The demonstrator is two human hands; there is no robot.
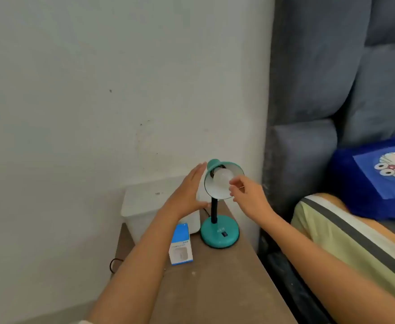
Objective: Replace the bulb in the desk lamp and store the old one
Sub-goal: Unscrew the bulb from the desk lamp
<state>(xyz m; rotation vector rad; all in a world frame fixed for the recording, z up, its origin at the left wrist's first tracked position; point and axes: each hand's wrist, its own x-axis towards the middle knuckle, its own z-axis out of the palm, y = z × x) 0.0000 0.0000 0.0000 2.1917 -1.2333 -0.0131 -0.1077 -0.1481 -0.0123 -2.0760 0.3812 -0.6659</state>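
A teal desk lamp (pixel 219 235) stands on a brown bedside table (pixel 226 288), its shade (pixel 235 170) tilted towards me. A white bulb (pixel 222 178) sits in the shade's socket. My right hand (pixel 247 195) is at the shade's right rim, its fingertips at the bulb's side; I cannot tell whether they grip it. My left hand (pixel 189 192) is flat and open just left of the shade, with its fingers up beside it and holding nothing. A blue and white bulb box (pixel 181 245) lies on the table to the left of the lamp's base.
A white lidded bin (pixel 149 202) stands behind the box against the white wall. A black cord (pixel 114 264) loops off the table's left edge. Right of the table are a grey padded headboard (pixel 308 113), a striped bedsheet (pixel 355 242) and a blue cartoon pillow (pixel 378 178).
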